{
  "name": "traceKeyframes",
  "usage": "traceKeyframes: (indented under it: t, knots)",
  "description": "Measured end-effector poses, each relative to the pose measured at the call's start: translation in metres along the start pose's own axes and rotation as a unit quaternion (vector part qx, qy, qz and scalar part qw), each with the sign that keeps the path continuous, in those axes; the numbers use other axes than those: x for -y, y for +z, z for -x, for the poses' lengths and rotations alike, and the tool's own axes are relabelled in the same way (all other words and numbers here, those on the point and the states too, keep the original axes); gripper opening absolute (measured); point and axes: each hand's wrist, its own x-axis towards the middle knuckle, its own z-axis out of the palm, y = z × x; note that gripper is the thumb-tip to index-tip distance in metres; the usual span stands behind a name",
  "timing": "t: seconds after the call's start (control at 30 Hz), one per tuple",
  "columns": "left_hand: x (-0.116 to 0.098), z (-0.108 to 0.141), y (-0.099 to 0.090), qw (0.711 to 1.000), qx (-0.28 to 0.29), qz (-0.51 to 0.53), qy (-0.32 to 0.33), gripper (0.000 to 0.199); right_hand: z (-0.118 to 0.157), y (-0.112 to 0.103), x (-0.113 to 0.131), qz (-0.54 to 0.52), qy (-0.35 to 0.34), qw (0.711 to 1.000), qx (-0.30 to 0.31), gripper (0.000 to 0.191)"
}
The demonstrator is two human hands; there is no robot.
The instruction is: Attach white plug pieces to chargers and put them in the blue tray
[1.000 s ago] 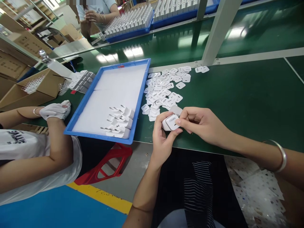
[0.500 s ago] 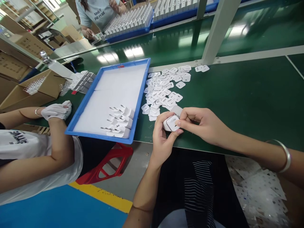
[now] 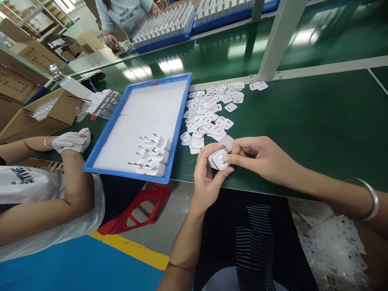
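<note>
The green bench [image 3: 303,121] runs under and ahead of your hands, reaching well off to your right. Up and to the left of your left hand sits the blue tray [image 3: 104,139], its white liner mostly bare, with a small cluster of white plug chargers [image 3: 151,155] lying in the corner nearest you, prongs pointing left. Further left of the tray a co-worker's gloved hand [image 3: 71,140] rests on the bench edge. Just beyond your hands, between them and the tray's right wall, spreads the scatter of white stickers [image 3: 209,113], many overlapping, the nearest ones just beside your fingers.

Your left hand [image 3: 207,180] is curled around a white charger block [image 3: 218,159], thumb on its near side and fingers wrapped behind, holding it above the bench's front edge. Your right hand [image 3: 260,159] comes in from the right with thumb and forefinger pinched narrow, the tips touching the block's upper right face. A loose white piece [image 3: 227,141] lies on the bench just behind the block, touching your right forefinger or nearly so; you can't tell which.
</note>
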Motion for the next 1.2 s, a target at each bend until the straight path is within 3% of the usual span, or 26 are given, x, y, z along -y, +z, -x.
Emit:
traceKeyframes:
  t: [0.1,0.2,0.27,0.47,0.63,0.83,1.07,1.2]
  knots:
    - [0.000,0.000,-0.001,0.999,0.006,0.033,0.008,0.044,0.002,-0.001,0.005,-0.014,-0.016,1.000,-0.013,0.046]
    - [0.000,0.001,-0.002,0.997,0.012,0.069,0.021,0.042,0.004,-0.003,0.010,-0.039,-0.047,0.994,-0.087,0.046]
    - [0.000,0.001,-0.003,0.997,0.012,0.075,0.018,0.041,0.005,-0.003,0.011,-0.050,-0.059,0.989,-0.129,0.035]
    - [-0.001,0.000,-0.004,0.998,0.032,0.060,0.001,0.040,0.003,0.001,0.007,0.006,-0.063,0.994,-0.090,0.018]
    - [-0.002,-0.004,-0.002,0.997,0.035,0.053,0.039,0.042,-0.001,-0.002,0.005,-0.028,-0.049,0.984,-0.166,0.018]
    - [0.000,-0.004,-0.004,0.994,0.036,-0.014,0.101,0.035,-0.006,-0.001,-0.001,-0.143,0.015,0.980,-0.140,0.028]
    - [0.001,-0.002,-0.004,0.993,0.031,0.042,0.103,0.029,-0.007,0.005,-0.005,-0.151,0.001,0.982,-0.111,0.033]
    - [0.000,-0.002,-0.002,0.997,0.001,-0.002,0.081,0.022,-0.009,0.008,-0.010,-0.176,0.016,0.978,-0.108,0.031]
